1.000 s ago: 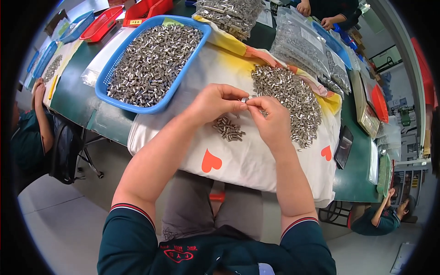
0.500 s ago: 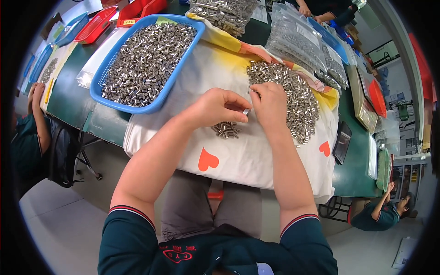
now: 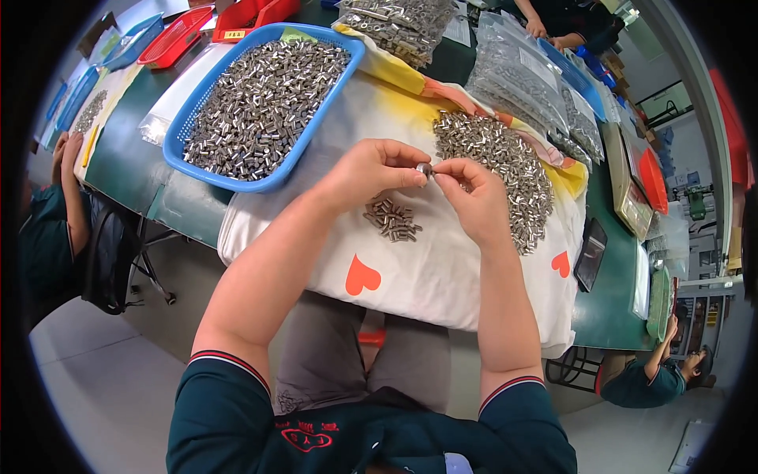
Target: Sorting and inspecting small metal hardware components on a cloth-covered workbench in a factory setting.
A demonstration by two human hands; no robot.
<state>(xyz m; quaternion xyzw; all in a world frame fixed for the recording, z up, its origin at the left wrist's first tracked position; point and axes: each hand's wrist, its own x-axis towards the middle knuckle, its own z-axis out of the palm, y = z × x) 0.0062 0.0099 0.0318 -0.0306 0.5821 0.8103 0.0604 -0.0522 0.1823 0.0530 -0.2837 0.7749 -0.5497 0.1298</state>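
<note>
My left hand (image 3: 383, 170) pinches a short, shiny metal cylinder (image 3: 425, 169) between thumb and fingertips. Its end is turned toward my right hand (image 3: 474, 193), whose thumb and forefinger are pressed together right at that end. What the right fingertips hold, if anything, is too small to make out. Below the hands, a small pile of metal cylinders (image 3: 392, 221) lies on the white cloth (image 3: 442, 276). A much larger heap of similar cylinders (image 3: 525, 186) spreads just beyond and to the right of my right hand.
At the left stands a blue basket (image 3: 170, 150) full of metal cylinders. Plastic bags of metal parts (image 3: 517, 75) lie at the back, with red trays (image 3: 175, 39) far left. A dark phone-like device (image 3: 590, 254) rests at the right. Co-workers sit left, right and across.
My right hand has come from above the cloth to meet the cylinder in my left fingers. The left hand has risen slightly, uncovering more of the small pile.
</note>
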